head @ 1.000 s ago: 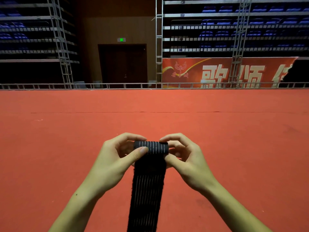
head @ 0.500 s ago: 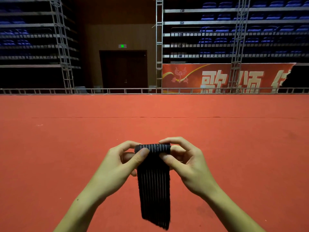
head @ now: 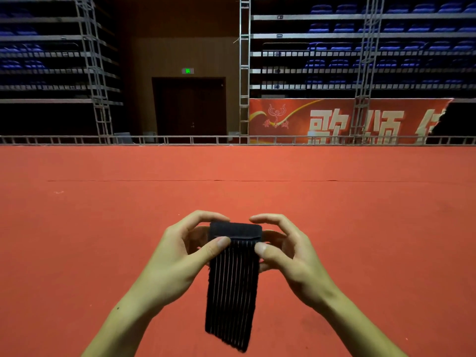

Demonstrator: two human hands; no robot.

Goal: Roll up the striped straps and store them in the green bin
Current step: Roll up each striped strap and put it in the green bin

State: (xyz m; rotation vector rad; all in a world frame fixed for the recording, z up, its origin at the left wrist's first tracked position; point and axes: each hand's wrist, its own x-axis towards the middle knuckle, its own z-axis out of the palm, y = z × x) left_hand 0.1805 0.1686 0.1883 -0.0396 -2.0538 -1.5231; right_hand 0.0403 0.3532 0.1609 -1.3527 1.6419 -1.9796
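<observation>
A black strap with thin pale stripes (head: 231, 287) hangs in front of me over the red floor. Its top is wound into a small roll, and a short tail dangles below to a free end. My left hand (head: 180, 256) pinches the roll's left side, thumb on the front and fingers curled over the top. My right hand (head: 286, 251) pinches the right side the same way. No green bin is in view.
Red carpet floor (head: 103, 228) stretches ahead to a low metal rail (head: 180, 139). Beyond stand scaffold towers (head: 244, 68), a dark door (head: 189, 106), a red banner (head: 347, 122) and tiers of blue seats.
The roll has grown and the hanging tail has shortened; its free end, earlier below the frame, now dangles in view. Both hands stay pinching the roll.
</observation>
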